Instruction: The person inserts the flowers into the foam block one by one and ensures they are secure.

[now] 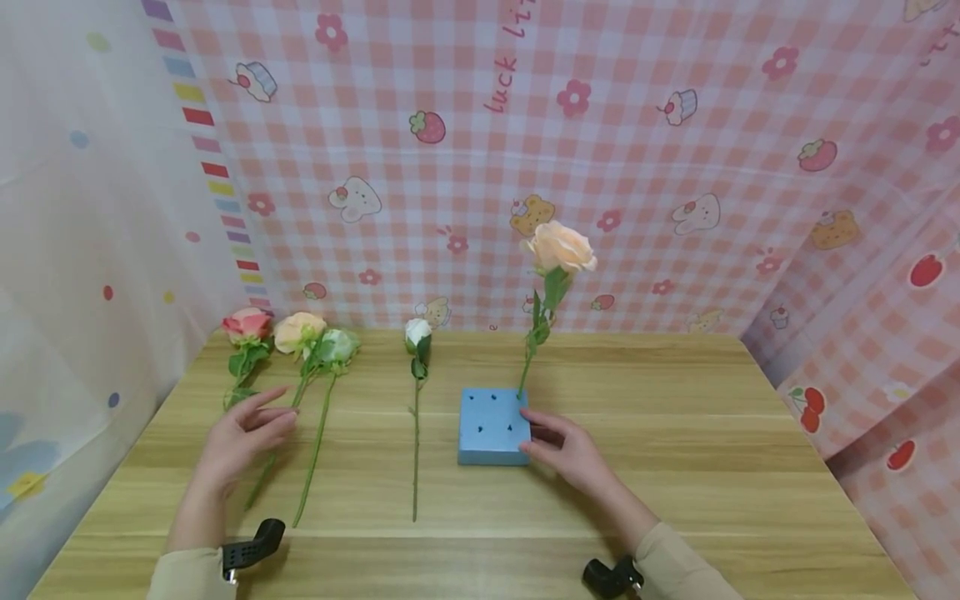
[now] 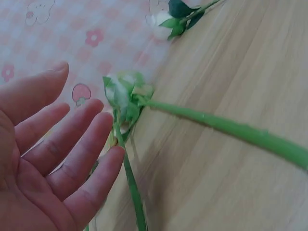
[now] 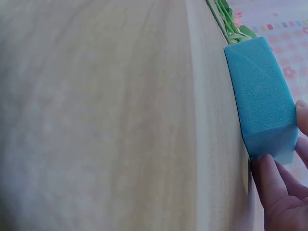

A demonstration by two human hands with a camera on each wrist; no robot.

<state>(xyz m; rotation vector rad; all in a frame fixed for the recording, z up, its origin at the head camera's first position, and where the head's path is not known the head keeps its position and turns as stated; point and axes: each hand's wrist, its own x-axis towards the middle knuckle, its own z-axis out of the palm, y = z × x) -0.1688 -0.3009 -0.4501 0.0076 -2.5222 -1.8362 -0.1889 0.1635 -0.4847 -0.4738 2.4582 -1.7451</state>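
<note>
A blue foam block (image 1: 495, 425) with several small dark holes in its top sits on the table. One peach rose (image 1: 562, 248) stands upright in its back right hole. My right hand (image 1: 573, 454) holds the block at its right side, thumb near the front corner; the right wrist view shows fingertips against the foam (image 3: 262, 86). Over the stems at the left hovers my left hand (image 1: 247, 437), fingers spread and holding nothing. Near it lie a pink rose (image 1: 247, 325), a second peach rose (image 1: 298, 333) and a pale green flower (image 1: 339, 348).
A white rose (image 1: 417, 335) lies by itself between the left flowers and the block, stem toward me. The wooden table (image 1: 697, 433) ends at a pink checked cloth (image 1: 480, 183) hanging behind. Another cloth (image 1: 97, 250) hangs along the left side.
</note>
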